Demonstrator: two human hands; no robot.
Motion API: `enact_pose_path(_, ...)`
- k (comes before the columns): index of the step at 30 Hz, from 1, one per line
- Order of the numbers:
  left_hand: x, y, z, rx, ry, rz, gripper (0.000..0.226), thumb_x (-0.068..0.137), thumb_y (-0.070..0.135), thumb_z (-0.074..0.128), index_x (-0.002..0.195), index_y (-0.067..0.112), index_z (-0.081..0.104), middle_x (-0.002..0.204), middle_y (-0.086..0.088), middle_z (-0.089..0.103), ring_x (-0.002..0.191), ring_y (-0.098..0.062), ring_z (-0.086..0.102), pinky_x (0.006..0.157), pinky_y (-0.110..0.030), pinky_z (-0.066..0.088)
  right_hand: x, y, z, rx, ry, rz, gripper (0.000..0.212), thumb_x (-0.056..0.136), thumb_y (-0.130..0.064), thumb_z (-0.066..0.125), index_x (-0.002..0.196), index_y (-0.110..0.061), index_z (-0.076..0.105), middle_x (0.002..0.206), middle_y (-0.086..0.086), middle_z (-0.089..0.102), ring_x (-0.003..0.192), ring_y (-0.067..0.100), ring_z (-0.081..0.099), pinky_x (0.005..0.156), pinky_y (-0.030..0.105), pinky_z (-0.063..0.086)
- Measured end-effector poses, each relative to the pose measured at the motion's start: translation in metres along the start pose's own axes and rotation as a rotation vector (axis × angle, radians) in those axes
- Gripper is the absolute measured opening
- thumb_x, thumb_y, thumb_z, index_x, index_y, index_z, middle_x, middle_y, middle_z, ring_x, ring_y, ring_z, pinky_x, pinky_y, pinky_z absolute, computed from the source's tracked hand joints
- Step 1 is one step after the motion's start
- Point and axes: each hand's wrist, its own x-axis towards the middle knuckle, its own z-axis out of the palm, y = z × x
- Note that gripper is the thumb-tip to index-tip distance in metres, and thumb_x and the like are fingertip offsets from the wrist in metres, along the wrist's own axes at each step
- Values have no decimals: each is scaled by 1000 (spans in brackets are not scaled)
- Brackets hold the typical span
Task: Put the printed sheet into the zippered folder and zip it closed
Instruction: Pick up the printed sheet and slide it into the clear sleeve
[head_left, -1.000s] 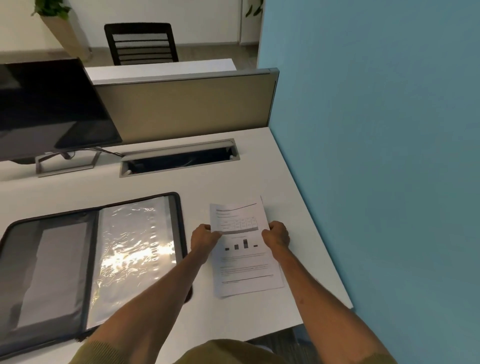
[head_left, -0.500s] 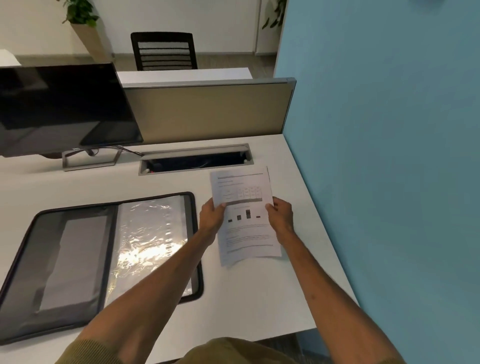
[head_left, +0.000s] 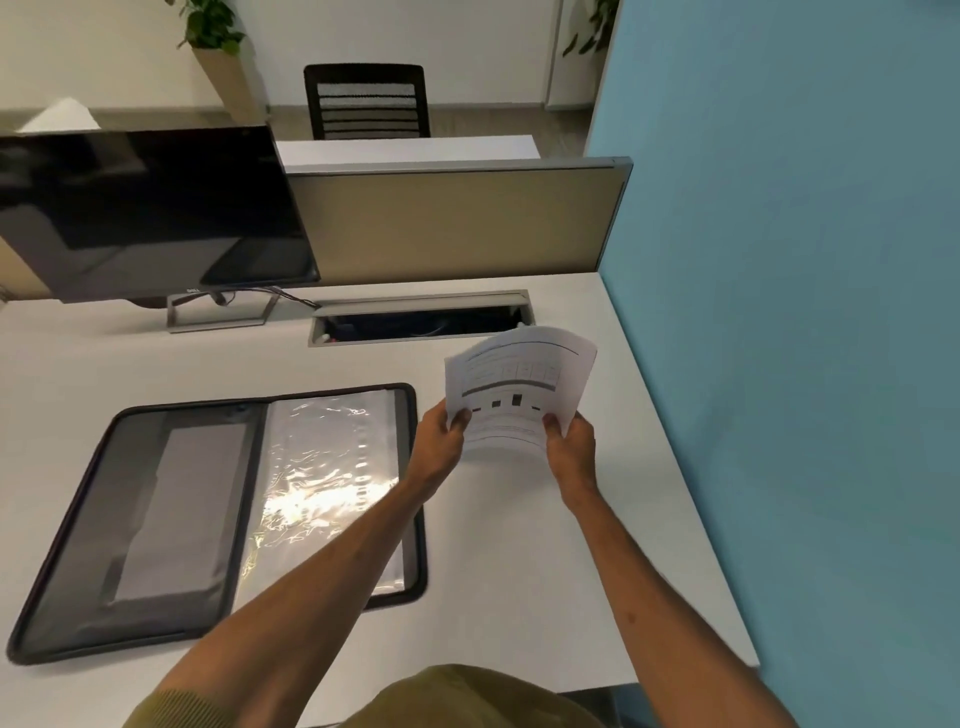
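The printed sheet (head_left: 519, 379), white with a table and small bar chart, is held above the desk, its top curling back. My left hand (head_left: 439, 441) grips its left edge and my right hand (head_left: 569, 447) grips its right edge. The black zippered folder (head_left: 171, 519) lies open flat on the desk to the left of the sheet. Its right half shows shiny clear plastic sleeves (head_left: 322, 467), its left half a grey inner pocket. My left forearm crosses over the folder's lower right corner.
A dark monitor (head_left: 150, 213) stands at the back left. A cable slot (head_left: 421, 318) is cut into the white desk (head_left: 519, 571) just behind the sheet. A beige divider (head_left: 452, 223) closes the back, and a blue partition (head_left: 779, 364) runs along the right edge.
Both hands have lifted the sheet off the desk and raised it up and away; it now bends in the air. The folder has not moved.
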Motion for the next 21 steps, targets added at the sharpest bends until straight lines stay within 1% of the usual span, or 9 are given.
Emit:
enact_pose_path(3, 4, -9, -2, 38, 0, -42, 33, 111, 22, 53, 142, 16, 63, 128, 1, 73, 117, -12, 69, 93, -27, 59, 5, 3, 2, -45, 1, 21, 34, 106, -20, 60, 136, -4, 62, 127, 15, 70, 117, 36, 67, 95, 34, 54)
enact_pose_path(6, 14, -6, -11, 61, 15, -38, 28, 110, 29, 55, 133, 19, 69, 120, 4, 77, 110, -17, 74, 89, -36, 64, 17, -9, 3, -112, -26, -20, 33, 106, -17, 61, 135, -3, 65, 127, 14, 71, 114, 32, 68, 97, 33, 54)
enact_pose_path(9, 19, 6, -31, 58, 65, -51, 22, 110, 31, 57, 122, 19, 72, 113, 5, 80, 98, -17, 78, 80, -29, 64, 32, -26, 6, -154, -163, -28, 32, 102, -13, 64, 133, -7, 68, 124, 8, 73, 109, 26, 69, 93, 33, 56)
enact_pose_path(11, 20, 9, -50, 55, 106, -70, 23, 110, 30, 58, 118, 16, 73, 110, 6, 80, 92, -12, 78, 74, -21, 61, 40, -35, 16, -140, -297, 43, 32, 99, -10, 68, 131, -10, 70, 124, 8, 75, 101, 24, 72, 82, 30, 57)
enact_pose_path(13, 18, 8, -72, 43, 150, -101, 24, 109, 31, 58, 117, 14, 74, 109, 5, 81, 90, -12, 78, 73, -19, 59, 39, -45, 31, -126, -430, 117, 32, 97, -10, 70, 129, -10, 70, 121, 9, 76, 93, 20, 74, 68, 27, 57)
enact_pose_path(15, 14, 5, -94, 33, 196, -139, 24, 106, 30, 58, 114, 14, 75, 109, 2, 82, 91, -16, 78, 75, -24, 58, 35, -51, 48, -126, -545, 144, 30, 98, -19, 71, 128, -13, 71, 119, 6, 78, 94, 20, 76, 68, 30, 59)
enact_pose_path(18, 4, -6, -128, -10, 226, -202, 20, 108, 25, 58, 114, 16, 75, 109, 2, 82, 92, -20, 79, 80, -33, 61, 28, -59, 75, -116, -681, 162, 36, 97, -47, 69, 121, -20, 72, 109, 1, 81, 97, 25, 78, 78, 39, 62)
enact_pose_path(19, 1, -8, -140, -12, 227, -220, 21, 107, 25, 58, 115, 16, 76, 109, 2, 82, 92, -21, 79, 82, -37, 62, 26, -61, 84, -118, -700, 162, 40, 97, -53, 66, 119, -20, 73, 107, 0, 81, 96, 25, 79, 79, 40, 62)
enact_pose_path(21, -5, -13, -162, -20, 232, -257, 22, 106, 23, 59, 115, 14, 77, 108, 0, 83, 94, -23, 80, 85, -41, 63, 22, -66, 101, -111, -712, 156, 42, 98, -53, 64, 118, -17, 73, 106, 2, 81, 95, 26, 79, 80, 42, 63)
